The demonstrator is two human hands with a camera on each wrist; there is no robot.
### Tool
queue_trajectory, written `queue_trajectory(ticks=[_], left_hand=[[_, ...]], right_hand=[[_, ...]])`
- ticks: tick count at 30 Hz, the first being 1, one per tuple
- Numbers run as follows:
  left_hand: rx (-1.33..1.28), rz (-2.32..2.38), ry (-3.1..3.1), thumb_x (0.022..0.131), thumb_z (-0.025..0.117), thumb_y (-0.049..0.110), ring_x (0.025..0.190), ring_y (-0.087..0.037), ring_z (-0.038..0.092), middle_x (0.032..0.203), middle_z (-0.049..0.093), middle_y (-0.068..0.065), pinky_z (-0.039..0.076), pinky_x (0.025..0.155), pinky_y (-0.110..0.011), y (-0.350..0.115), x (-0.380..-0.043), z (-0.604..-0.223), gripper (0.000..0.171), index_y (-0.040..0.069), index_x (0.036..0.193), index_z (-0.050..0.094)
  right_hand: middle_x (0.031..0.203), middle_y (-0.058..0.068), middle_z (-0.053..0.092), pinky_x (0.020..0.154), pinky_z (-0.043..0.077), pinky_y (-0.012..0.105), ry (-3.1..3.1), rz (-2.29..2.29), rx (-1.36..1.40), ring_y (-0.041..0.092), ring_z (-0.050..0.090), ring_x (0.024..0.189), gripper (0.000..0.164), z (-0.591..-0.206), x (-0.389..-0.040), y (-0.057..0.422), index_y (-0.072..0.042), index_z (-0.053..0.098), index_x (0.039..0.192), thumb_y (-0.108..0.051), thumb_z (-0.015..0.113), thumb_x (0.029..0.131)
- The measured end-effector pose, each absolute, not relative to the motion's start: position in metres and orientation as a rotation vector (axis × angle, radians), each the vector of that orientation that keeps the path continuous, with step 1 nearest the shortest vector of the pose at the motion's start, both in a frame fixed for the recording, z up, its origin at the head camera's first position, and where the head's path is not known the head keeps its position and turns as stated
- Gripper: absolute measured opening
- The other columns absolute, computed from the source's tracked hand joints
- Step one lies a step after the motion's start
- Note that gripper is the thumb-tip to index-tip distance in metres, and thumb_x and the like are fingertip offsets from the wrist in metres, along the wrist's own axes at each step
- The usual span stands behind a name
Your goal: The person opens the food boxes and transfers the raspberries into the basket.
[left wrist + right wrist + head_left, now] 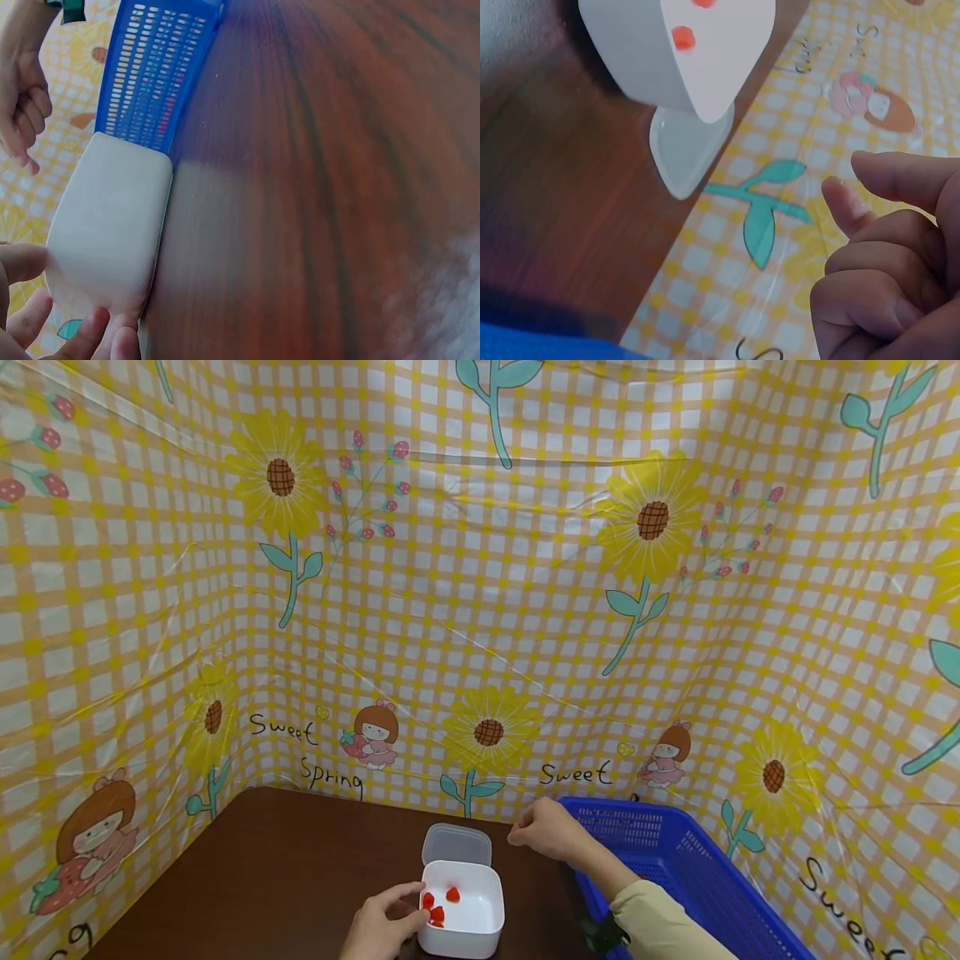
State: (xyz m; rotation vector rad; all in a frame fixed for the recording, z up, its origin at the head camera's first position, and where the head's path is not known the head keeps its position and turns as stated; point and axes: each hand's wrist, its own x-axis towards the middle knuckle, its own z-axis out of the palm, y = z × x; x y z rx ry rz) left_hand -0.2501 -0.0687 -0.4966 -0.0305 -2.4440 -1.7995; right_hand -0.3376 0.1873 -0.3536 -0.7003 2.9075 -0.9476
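Observation:
On the dark table stands a white open box (462, 910) with several small red pieces (437, 914) in it. My left hand (384, 924) holds the box by its left side, thumb and index at the rim; in the left wrist view its fingertips (94, 322) touch the wall. Behind the box lies its translucent lid (457, 845), folded back. My right hand (551, 829) is in the air right of the lid, near the basket's far left corner. In the right wrist view, its thumb and index are apart with nothing seen between them, the other fingers curled.
A blue plastic basket (701, 868) stands at the right; my right forearm crosses over its left side. Red and green things show faintly through its slots in the left wrist view. A checked sunflower cloth (465, 635) hangs around the brown table (285, 860).

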Motion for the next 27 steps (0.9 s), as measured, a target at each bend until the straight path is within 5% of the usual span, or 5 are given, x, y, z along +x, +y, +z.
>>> queue_trajectory(ticks=[4,11,18,27], left_hand=[[-0.028,-1.793,-2.447,0.087,0.077,0.026,0.073,-0.016,0.063,0.089,0.069,-0.002,0.048,0.064,-0.032,-0.069,-0.249,-0.496,0.042,0.009,0.125,0.070],[-0.012,-1.779,-2.470,0.087,0.076,0.027,0.075,-0.015,0.062,0.089,0.068,-0.001,0.049,0.066,-0.033,-0.069,-0.248,-0.495,0.041,0.010,0.124,0.070],[-0.039,-1.764,-2.469,0.087,0.076,0.027,0.080,-0.016,0.062,0.090,0.069,-0.001,0.050,0.070,-0.035,-0.069,-0.248,-0.497,0.040,0.011,0.124,0.071],[-0.050,-1.739,-2.463,0.087,0.076,0.026,0.083,-0.018,0.061,0.090,0.070,-0.001,0.050,0.071,-0.036,-0.069,-0.248,-0.497,0.040,0.010,0.124,0.070]], right_hand=[[0.055,-0.008,0.045,0.048,0.022,0.026,2.866,-0.924,-0.768,0.008,0.025,0.049,0.017,-0.360,-0.334,0.174,-0.006,0.073,0.065,-0.007,0.075,0.081],[0.064,-0.004,0.065,0.048,0.028,0.025,2.813,-0.821,-0.840,0.009,0.038,0.052,0.006,-0.375,-0.333,0.156,-0.006,0.078,0.072,-0.009,0.079,0.077],[0.067,-0.002,0.069,0.055,0.044,0.027,2.795,-0.753,-0.786,0.011,0.052,0.061,0.008,-0.384,-0.328,0.142,-0.005,0.076,0.071,-0.009,0.082,0.076],[0.064,-0.002,0.067,0.057,0.045,0.026,2.770,-0.690,-0.827,0.010,0.053,0.061,0.008,-0.394,-0.324,0.131,-0.004,0.076,0.070,-0.009,0.082,0.073]])
